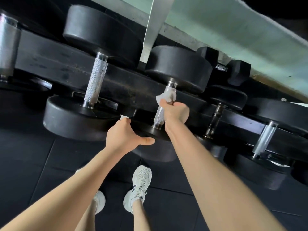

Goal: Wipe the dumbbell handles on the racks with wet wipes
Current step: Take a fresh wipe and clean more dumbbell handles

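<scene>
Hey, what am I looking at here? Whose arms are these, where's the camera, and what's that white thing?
There is no machine here. These are a person's bare arms, filmed by one camera worn on the head. It looks down past the shoes to the dark floor. Black dumbbells lie on a rack. The right hand grips a white wipe around one dumbbell's metal handle. The left hand rests on that dumbbell's near weight; its fingers are mostly hidden.

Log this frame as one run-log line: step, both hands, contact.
step: wiping | right grip: holds wet wipe on knurled handle | left grip: holds same dumbbell's near head | handle to left: bare
</scene>
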